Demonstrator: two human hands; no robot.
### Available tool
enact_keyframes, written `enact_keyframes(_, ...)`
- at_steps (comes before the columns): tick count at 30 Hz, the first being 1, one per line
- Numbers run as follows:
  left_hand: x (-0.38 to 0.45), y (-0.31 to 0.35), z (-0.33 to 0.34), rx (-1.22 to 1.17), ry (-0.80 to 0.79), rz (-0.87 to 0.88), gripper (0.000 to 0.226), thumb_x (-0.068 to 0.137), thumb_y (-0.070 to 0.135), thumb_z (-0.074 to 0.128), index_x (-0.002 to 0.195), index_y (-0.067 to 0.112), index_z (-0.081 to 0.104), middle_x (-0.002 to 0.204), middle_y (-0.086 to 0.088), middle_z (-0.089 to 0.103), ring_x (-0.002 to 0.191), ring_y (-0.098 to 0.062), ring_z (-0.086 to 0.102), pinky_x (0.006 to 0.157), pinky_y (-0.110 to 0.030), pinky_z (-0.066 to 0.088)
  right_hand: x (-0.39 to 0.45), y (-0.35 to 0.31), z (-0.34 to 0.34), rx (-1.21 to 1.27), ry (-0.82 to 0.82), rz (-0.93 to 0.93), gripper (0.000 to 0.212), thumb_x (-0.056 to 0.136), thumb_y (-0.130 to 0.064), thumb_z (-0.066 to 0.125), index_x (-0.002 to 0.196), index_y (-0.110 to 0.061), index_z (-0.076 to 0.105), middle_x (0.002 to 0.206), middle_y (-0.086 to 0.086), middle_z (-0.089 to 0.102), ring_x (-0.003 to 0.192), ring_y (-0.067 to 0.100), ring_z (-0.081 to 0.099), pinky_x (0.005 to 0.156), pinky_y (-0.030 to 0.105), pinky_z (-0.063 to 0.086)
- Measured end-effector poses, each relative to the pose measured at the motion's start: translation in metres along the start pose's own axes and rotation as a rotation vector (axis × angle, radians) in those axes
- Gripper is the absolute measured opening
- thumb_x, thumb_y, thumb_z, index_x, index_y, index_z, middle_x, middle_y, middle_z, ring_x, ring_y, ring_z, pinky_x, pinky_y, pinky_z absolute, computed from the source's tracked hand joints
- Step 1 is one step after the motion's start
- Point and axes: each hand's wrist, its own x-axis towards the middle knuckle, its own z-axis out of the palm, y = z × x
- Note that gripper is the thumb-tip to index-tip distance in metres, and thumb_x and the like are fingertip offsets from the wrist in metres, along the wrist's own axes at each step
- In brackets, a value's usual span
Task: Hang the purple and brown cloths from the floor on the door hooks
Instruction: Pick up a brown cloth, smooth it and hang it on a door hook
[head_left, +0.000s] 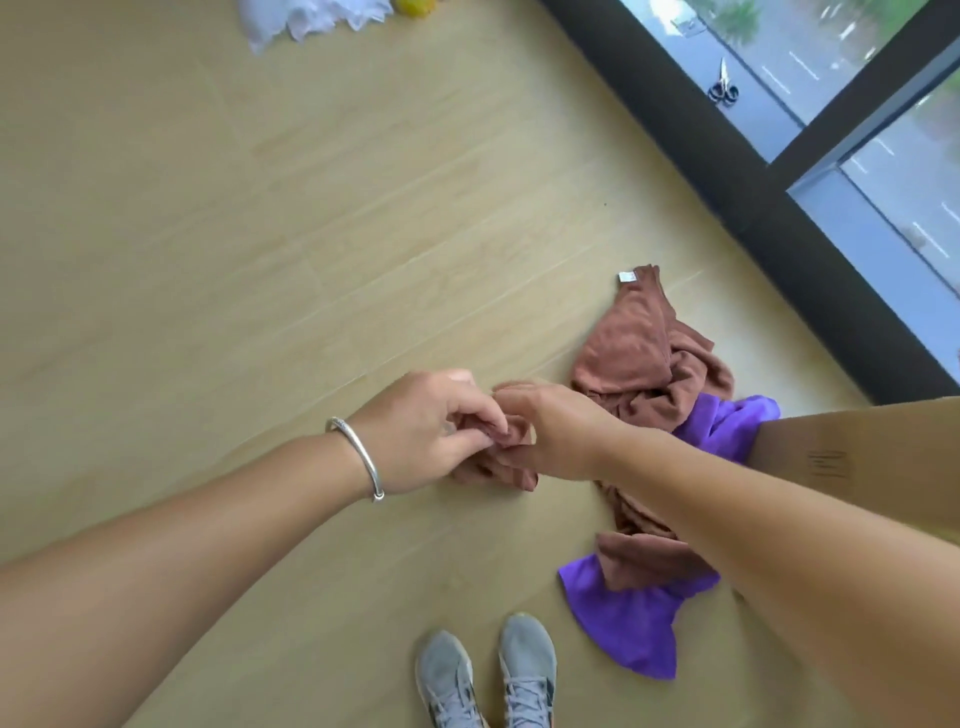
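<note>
A brown cloth (631, 343) with a white tag lies crumpled on the wooden floor at the right, and a purple cloth (623, 629) lies partly under it. Between my hands I hold a bunched end of a brown cloth (511, 470). My left hand (426, 431), with a silver bangle on its wrist, pinches the fabric from the left. My right hand (558, 431) grips the same fabric from the right. More brown cloth trails under my right forearm toward the pile. No door or hooks are in view.
My grey shoes (488, 675) stand at the bottom centre. A dark window frame (727, 171) runs diagonally at the right, with scissors (723, 88) on its sill. White fabric (306, 21) and a yellow object (415, 6) lie at the top. A cardboard box (857, 457) stands at the right.
</note>
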Motion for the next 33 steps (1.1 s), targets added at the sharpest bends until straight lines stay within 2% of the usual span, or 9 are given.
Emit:
enact_keyframes(3,-0.02,-0.011,-0.013,-0.033,0.083,-0.062,0.02,0.082,0.005,0.071,0.083,0.025,0.074,0.079,0.007,0.06,0.072,-0.008,0.061,0.073,-0.023,0.049,0.013,-0.022,0.017,-0.101,-0.025,0.013,0.016,0.077,-0.027,0.064,0.08,-0.029,0.049,0.068,-0.007,0.056,0.077,0.026,0.061,0.06,0.032,0.04)
enact_keyframes(7,-0.042,-0.033,-0.023,-0.047,0.211,-0.145,0.024,0.082,0.007,0.071,0.08,0.032,0.071,0.081,0.002,0.06,0.073,-0.012,0.06,0.073,-0.025,0.048,0.018,-0.034,0.028,-0.182,0.021,-0.028,0.029,0.076,-0.029,0.061,0.101,-0.039,0.048,0.086,-0.005,0.068,0.081,0.025,0.061,0.058,0.03,0.036)
enact_keyframes(11,-0.061,-0.047,-0.027,-0.014,0.288,-0.181,0.019,0.082,0.009,0.071,0.082,0.028,0.072,0.082,-0.004,0.059,0.075,-0.019,0.059,0.074,-0.03,0.046,0.02,-0.041,0.031,-0.259,-0.03,-0.052,0.034,0.072,-0.027,0.059,0.103,-0.04,0.055,0.085,-0.004,0.071,0.083,0.024,0.061,0.063,0.032,0.044)
enact_keyframes(14,-0.074,-0.056,-0.028,-0.046,0.337,-0.2,0.02,0.081,0.01,0.073,0.08,0.03,0.07,0.081,-0.003,0.06,0.074,-0.017,0.059,0.074,-0.028,0.047,0.026,-0.046,0.032,-0.323,-0.07,-0.058,0.01,0.072,-0.032,0.058,0.078,-0.038,0.052,0.075,-0.005,0.07,0.082,0.024,0.058,0.073,0.035,0.048)
enact_keyframes(16,-0.078,-0.062,-0.027,-0.076,0.376,-0.218,0.016,0.079,0.012,0.075,0.079,0.026,0.069,0.081,-0.002,0.062,0.075,-0.016,0.06,0.074,-0.032,0.049,0.029,-0.047,0.033,-0.353,-0.051,-0.091,0.015,0.073,-0.034,0.058,0.071,-0.036,0.044,0.071,-0.005,0.068,0.077,0.023,0.055,0.074,0.035,0.046)
enact_keyframes(22,-0.088,-0.072,-0.033,-0.047,0.455,-0.197,0.021,0.075,0.01,0.078,0.073,0.027,0.065,0.081,-0.001,0.065,0.074,-0.016,0.06,0.074,-0.036,0.05,0.032,-0.046,0.041,-0.493,-0.04,-0.073,0.012,0.075,-0.037,0.056,0.08,-0.026,0.06,0.068,-0.008,0.063,0.083,0.019,0.05,0.081,0.033,0.038)
enact_keyframes(27,-0.093,-0.09,-0.05,0.051,0.584,-0.194,0.017,0.074,0.013,0.079,0.075,0.025,0.066,0.078,0.004,0.063,0.071,-0.009,0.058,0.069,-0.02,0.046,0.028,-0.03,0.049,-0.653,0.0,0.061,0.019,0.089,-0.042,0.05,0.088,-0.03,0.064,0.075,-0.01,0.062,0.088,0.018,0.048,0.08,0.033,0.034)
enact_keyframes(30,-0.102,-0.107,-0.056,0.088,0.651,-0.255,0.019,0.074,0.014,0.078,0.074,0.028,0.065,0.074,0.012,0.059,0.069,-0.002,0.055,0.064,-0.013,0.042,0.028,-0.027,0.048,-0.834,0.002,0.176,0.02,0.088,-0.043,0.049,0.085,-0.031,0.064,0.073,-0.01,0.052,0.083,0.017,0.036,0.079,0.035,0.029)
enact_keyframes(33,-0.119,-0.131,-0.058,0.101,0.719,-0.396,0.019,0.075,0.018,0.078,0.073,0.03,0.064,0.075,0.01,0.059,0.07,-0.008,0.057,0.066,-0.022,0.045,0.029,-0.026,0.048,-0.937,-0.028,0.245,0.015,0.085,-0.033,0.052,0.086,-0.032,0.067,0.074,-0.009,0.043,0.087,0.019,0.036,0.082,0.035,0.031)
